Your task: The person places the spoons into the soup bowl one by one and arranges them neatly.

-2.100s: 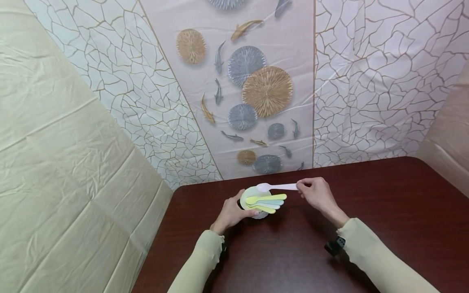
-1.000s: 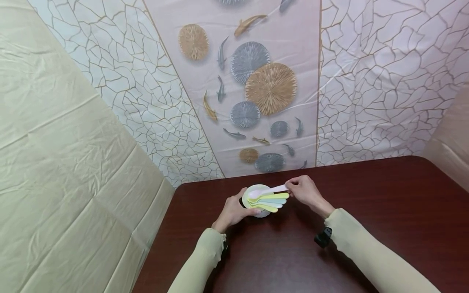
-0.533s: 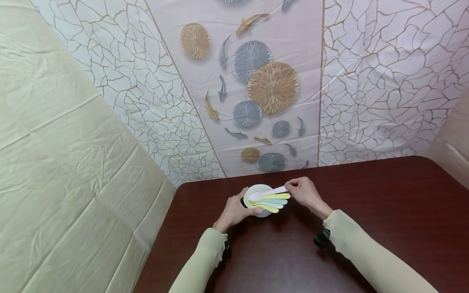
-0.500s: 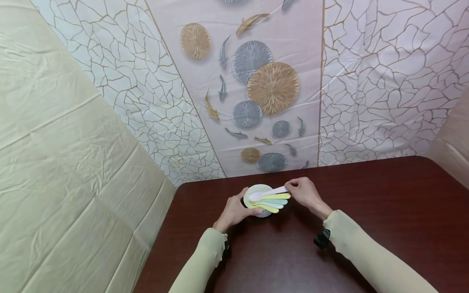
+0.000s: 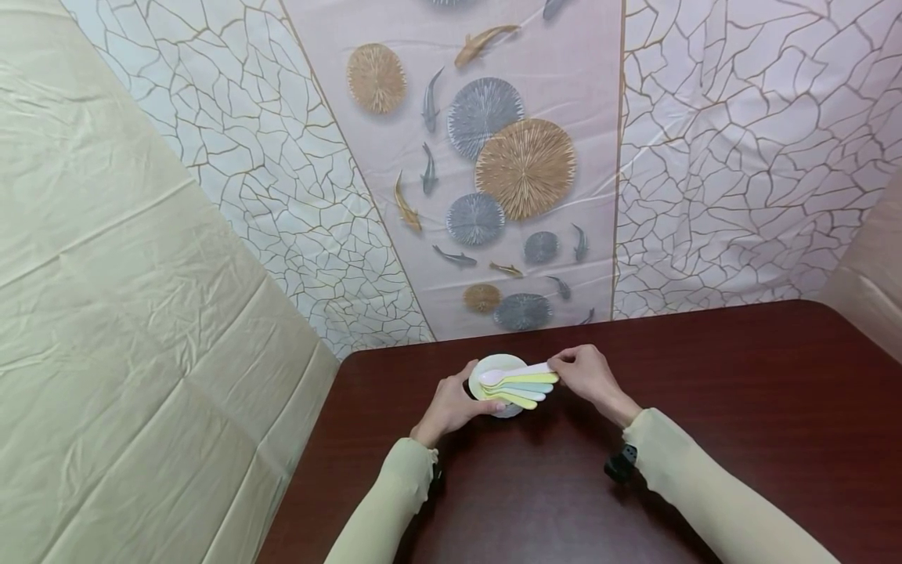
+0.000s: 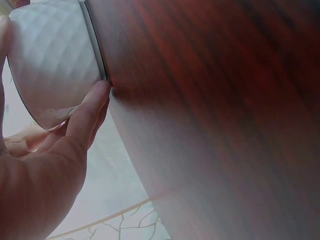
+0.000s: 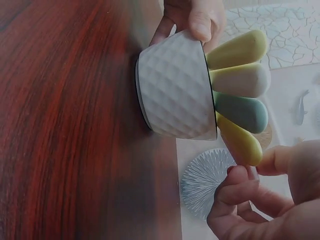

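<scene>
A white bowl (image 5: 497, 359) with a diamond-patterned outside (image 7: 175, 85) stands on the dark red-brown table. My left hand (image 5: 449, 403) grips it from the left, thumb at the rim and fingers round the side, as the left wrist view shows too. Several spoons fan out of the bowl to the right: a yellow spoon (image 7: 240, 49), a white spoon (image 7: 242, 80), a blue-green spoon (image 7: 242, 112) and another yellow spoon (image 7: 240, 140). Behind these lies a pale pink spoon (image 5: 521, 370), its bowl end inside the bowl. My right hand (image 5: 590, 380) pinches its handle end between thumb and fingers.
The table (image 5: 740, 407) runs to a patterned cloth wall (image 5: 521, 180) close behind the bowl. A beige cloth (image 5: 141, 313) hangs along the left side. A black wrist device (image 5: 622, 464) sits at the right cuff.
My right hand has moved left, bringing the pink spoon from over the bowl's back rim into the bowl. Since half a second ago its handle has sunk slightly toward the yellow one. The left hand keeps its grip.
</scene>
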{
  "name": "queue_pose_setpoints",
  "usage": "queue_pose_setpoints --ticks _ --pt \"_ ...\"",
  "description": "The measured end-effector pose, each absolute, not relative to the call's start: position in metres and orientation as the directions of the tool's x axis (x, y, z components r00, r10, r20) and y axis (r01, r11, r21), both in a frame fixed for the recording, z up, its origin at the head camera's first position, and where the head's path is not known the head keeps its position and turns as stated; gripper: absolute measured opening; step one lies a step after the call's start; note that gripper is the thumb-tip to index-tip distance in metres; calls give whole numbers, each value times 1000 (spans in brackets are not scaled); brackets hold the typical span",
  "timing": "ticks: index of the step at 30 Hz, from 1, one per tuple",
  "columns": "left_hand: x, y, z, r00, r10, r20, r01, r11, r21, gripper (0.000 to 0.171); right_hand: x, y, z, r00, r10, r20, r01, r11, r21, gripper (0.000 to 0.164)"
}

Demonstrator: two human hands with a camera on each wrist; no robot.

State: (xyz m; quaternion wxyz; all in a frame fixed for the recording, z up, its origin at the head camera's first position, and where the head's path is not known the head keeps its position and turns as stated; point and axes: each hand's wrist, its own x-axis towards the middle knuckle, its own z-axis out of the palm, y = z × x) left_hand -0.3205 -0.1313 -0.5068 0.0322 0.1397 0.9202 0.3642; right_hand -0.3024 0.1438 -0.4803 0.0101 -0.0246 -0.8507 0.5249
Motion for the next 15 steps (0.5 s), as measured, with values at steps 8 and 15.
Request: queue_pose_setpoints --ticks 8,15 --pt "-321 -132 -509 -956 290 45 242 693 679 109 -299 145 -484 -999 43 -31 46 426 -904 35" --pt "-320 -133 -507 -955 292 48 244 685 686 109 -298 148 -486 -998 66 -20 46 427 -903 40"
